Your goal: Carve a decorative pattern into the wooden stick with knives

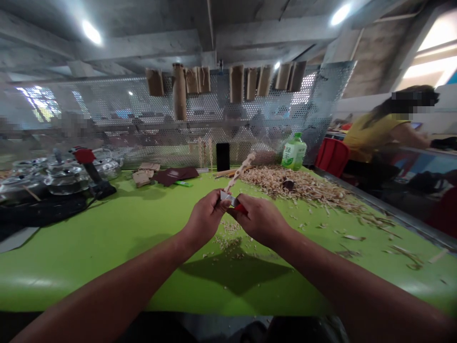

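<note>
Listing, one bench station, head view.

1. L hand (205,219): fingers closed round lower end of carved wood stick (240,172). Stick was tilted up and away to the right, notched length clear of the bench (107,238). Prob. raised so the worked end was in plain sight.
2. R hand (259,220): fingers closed on small knife (233,201). Red handle was mostly hidden in the fist, pale blade against the stick's base just beside L thumb. Hands were near-touching, approx. mid-bench and above it; the tight pairing likely gave control over short cuts.
3. Fine chips (228,236): lay on bench right below the hands, as falling bits would.
4. Heap of shavings (296,183): far right, well apart from hands, likely kept out of the working spot.
5. Green bottle (294,151): upright behind heap, by perforated screen (143,109).
6. Brown paper bags (236,83): hung along screen top, off the work surface.
7. Red-topped tool (91,171) & glass lids (53,176): far left.
8. Co-worker, yellow top (371,133): at next bench, right, turned away.
</note>
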Demonstrator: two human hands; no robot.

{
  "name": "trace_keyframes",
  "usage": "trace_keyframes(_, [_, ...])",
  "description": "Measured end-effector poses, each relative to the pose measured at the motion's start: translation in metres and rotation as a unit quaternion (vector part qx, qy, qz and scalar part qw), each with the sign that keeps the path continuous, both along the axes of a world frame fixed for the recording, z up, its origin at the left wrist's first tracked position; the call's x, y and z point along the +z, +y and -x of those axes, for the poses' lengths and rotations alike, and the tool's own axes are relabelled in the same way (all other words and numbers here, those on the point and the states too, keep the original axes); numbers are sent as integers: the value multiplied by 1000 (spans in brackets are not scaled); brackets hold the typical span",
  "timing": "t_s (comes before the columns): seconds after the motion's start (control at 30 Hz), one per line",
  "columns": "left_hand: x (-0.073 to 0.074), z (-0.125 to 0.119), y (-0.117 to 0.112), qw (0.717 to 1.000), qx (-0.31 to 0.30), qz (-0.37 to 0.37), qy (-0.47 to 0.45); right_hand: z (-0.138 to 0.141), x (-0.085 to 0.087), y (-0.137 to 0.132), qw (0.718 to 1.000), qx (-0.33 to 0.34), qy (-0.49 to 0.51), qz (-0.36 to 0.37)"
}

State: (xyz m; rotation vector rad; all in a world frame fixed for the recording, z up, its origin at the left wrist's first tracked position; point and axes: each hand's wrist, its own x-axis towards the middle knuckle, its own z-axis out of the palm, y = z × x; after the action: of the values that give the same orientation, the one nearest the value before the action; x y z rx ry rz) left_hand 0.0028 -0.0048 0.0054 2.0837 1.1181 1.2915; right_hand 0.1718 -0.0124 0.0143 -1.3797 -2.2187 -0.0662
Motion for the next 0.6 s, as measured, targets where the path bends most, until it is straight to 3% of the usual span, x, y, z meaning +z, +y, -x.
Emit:
trace_keyframes(0.2, [-3,0,-1,998,61,-11,26,1,-1,-1,1000,-4,8,-14])
trace_keyframes(0.37, [-1,2,0,997,37,-51,44,0,-1,1,1000,11,24,11])
trace_keyframes(0.6, [0,4,-1,996,49,-38,61,0,0,-1,1000,6,10,-3])
